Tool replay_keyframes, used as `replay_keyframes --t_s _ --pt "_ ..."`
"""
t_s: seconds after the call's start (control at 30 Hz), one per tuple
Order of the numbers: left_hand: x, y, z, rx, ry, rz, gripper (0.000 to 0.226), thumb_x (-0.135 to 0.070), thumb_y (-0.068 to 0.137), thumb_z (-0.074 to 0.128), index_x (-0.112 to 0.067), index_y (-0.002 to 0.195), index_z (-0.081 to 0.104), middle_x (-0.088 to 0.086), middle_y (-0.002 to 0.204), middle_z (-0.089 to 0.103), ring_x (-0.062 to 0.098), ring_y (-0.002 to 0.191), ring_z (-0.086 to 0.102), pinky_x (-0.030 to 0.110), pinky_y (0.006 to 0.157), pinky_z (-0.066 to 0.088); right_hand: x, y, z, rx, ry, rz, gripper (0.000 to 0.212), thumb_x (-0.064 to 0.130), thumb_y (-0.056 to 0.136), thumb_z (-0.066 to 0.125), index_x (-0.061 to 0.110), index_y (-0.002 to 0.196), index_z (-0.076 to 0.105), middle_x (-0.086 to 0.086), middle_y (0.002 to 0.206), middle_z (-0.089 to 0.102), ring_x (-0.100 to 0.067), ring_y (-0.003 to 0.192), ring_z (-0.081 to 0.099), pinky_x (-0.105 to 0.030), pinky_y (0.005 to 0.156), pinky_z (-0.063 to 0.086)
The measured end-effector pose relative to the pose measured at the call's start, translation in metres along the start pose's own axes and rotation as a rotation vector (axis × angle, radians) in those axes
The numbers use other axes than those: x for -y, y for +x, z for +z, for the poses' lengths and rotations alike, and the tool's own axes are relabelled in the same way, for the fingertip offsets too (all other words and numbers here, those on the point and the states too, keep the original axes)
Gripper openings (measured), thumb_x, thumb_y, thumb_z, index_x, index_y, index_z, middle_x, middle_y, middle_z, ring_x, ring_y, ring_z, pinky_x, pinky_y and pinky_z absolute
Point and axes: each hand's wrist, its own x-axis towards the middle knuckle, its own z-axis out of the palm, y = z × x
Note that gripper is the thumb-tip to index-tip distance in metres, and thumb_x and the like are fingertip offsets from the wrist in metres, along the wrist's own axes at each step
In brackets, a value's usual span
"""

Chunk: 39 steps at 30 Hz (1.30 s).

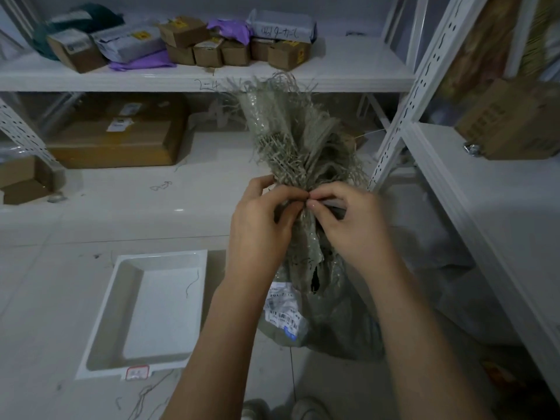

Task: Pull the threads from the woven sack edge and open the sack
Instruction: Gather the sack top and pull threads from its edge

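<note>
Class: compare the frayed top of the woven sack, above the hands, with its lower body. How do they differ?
The frayed top is bunched narrow with loose threads sticking out; the lower body bulges full and smooth. The lower body carries a barcode label; the top shows none. Both are the same grey-green weave.

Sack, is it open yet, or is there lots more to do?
Not open yet. Done: the woven sack's top edge is frayed, and loose threads lie in the white tray. In hand: the left hand and right hand pinch its bunched neck. Left: freeing the neck and opening it.
</note>
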Motion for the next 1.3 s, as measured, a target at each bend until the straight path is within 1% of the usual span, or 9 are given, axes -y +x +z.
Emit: replay_keyframes --t_s 0.2,0.33,0.5,0.67,0.73,0.87,1.03,1.2,1.3 --pt "0.005 0.003 0.008 -0.060 0.059 0.082 0.016 -0.019 0.080 0.069 -0.016 0.092 0.079 0.011 0.107 0.068 0.018 0.073 0.065 0.015 0.068 0.044 -0.002 0.002 -0.003 -0.007 0.042 0.023 0.006 0.010 0.084 0.067 0.011 0.088 0.070 0.026 0.077 0.057 0.002 0.081 0.061 -0.009 0.078 0.049" --pt "0.007 0.002 0.007 -0.109 0.010 0.107 0.012 -0.014 0.079 0.069 -0.011 0.087 0.078 0.008 0.092 0.068 0.002 0.068 0.053 0.005 0.065 0.040 0.000 0.002 -0.004 0.005 0.030 -0.021 0.006 0.010 0.083 0.068 0.011 0.088 0.070 0.016 0.078 0.061 -0.007 0.085 0.065 -0.018 0.081 0.052" --pt "0.005 0.002 0.007 -0.099 -0.083 0.069 0.009 -0.008 0.081 0.068 -0.009 0.085 0.075 0.004 0.086 0.070 0.008 0.074 0.061 0.004 0.066 0.043 -0.001 0.001 -0.006 0.018 0.010 -0.055 0.006 0.009 0.084 0.066 0.011 0.089 0.069 0.012 0.080 0.062 -0.009 0.084 0.066 -0.021 0.080 0.053" --pt "0.002 0.002 0.006 -0.075 -0.238 -0.092 0.012 -0.010 0.085 0.065 -0.021 0.081 0.065 -0.004 0.072 0.066 0.003 0.047 0.052 0.012 0.046 0.035 -0.001 0.001 -0.011 0.033 0.078 -0.016 0.011 0.011 0.085 0.066 0.022 0.084 0.064 0.024 0.079 0.058 -0.002 0.085 0.063 -0.016 0.079 0.051" --pt "0.000 0.003 0.004 -0.093 -0.306 -0.128 0.015 -0.007 0.086 0.063 -0.021 0.080 0.062 -0.006 0.073 0.066 0.012 0.054 0.058 0.023 0.048 0.042 -0.001 0.000 -0.013 0.034 0.121 0.006 0.022 0.012 0.085 0.066 0.031 0.077 0.060 0.024 0.078 0.060 0.001 0.084 0.063 -0.016 0.077 0.052" --pt "-0.002 0.005 -0.001 -0.087 -0.346 -0.096 0.013 -0.004 0.088 0.060 -0.016 0.085 0.059 -0.019 0.079 0.059 -0.010 0.069 0.060 0.012 0.062 0.048 0.000 0.000 -0.014 0.031 0.170 0.047 0.034 0.011 0.086 0.065 0.041 0.073 0.055 0.023 0.078 0.061 -0.005 0.086 0.065 -0.019 0.075 0.052" --pt "0.000 0.002 -0.002 -0.021 -0.324 -0.027 0.015 -0.012 0.087 0.064 -0.027 0.086 0.059 -0.028 0.078 0.062 -0.004 0.070 0.062 0.025 0.065 0.052 0.000 0.000 -0.015 0.035 0.143 0.038 0.024 0.011 0.086 0.065 0.033 0.080 0.059 0.023 0.080 0.061 -0.007 0.090 0.066 -0.021 0.079 0.052" --pt "-0.001 0.004 -0.004 -0.035 -0.342 -0.058 0.006 -0.016 0.084 0.069 -0.016 0.085 0.063 -0.020 0.072 0.064 0.009 0.067 0.065 0.030 0.066 0.054 0.001 -0.001 -0.015 0.038 0.129 0.022 0.017 0.013 0.085 0.066 0.029 0.083 0.061 0.024 0.080 0.060 0.005 0.084 0.062 -0.012 0.074 0.050" --pt "-0.001 0.004 -0.003 -0.041 -0.360 -0.082 0.009 -0.015 0.084 0.068 -0.019 0.079 0.062 -0.025 0.066 0.064 0.020 0.072 0.062 0.035 0.064 0.050 0.001 -0.001 -0.014 0.029 0.124 0.016 0.017 0.013 0.085 0.066 0.029 0.084 0.061 0.024 0.080 0.060 -0.002 0.086 0.065 -0.015 0.076 0.052"
